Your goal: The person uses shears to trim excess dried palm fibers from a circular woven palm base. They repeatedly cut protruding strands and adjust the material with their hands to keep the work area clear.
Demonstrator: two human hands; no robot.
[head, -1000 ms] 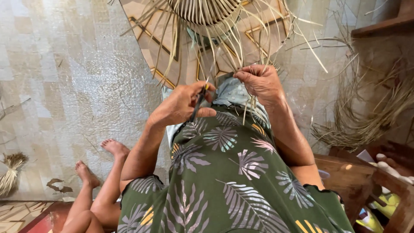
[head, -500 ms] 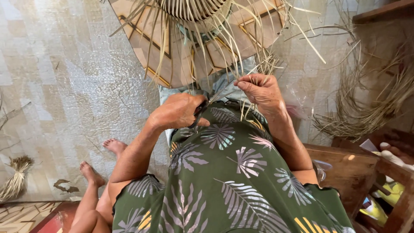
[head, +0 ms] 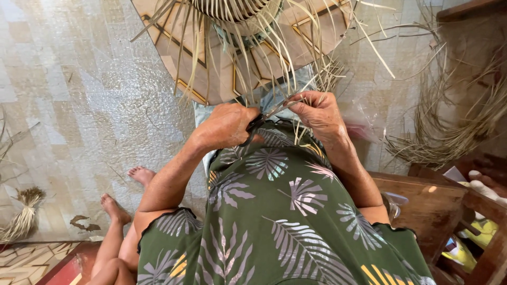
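Observation:
A half-woven straw hat (head: 232, 10) sits on a flat wooden board (head: 169, 47), with many loose straw ends hanging toward me. My left hand (head: 224, 126) grips dark-handled scissors (head: 264, 116), whose blades point right toward the strands. My right hand (head: 317, 113) pinches a small bunch of straw strands (head: 322, 74) just beyond the blade tips. Both hands meet over my lap, above my green leaf-print dress (head: 285, 211).
A heap of loose straw (head: 454, 126) lies at the right beside a wooden bench (head: 422, 206). A small person's bare legs and feet (head: 119, 211) stand at my left. A tied straw bundle (head: 21, 221) lies on the tiled floor at far left.
My left hand dipped toward my lap, then rose again to the strands, and the scissor blades now show. My right hand stayed on the straw. The bare feet stepped slightly.

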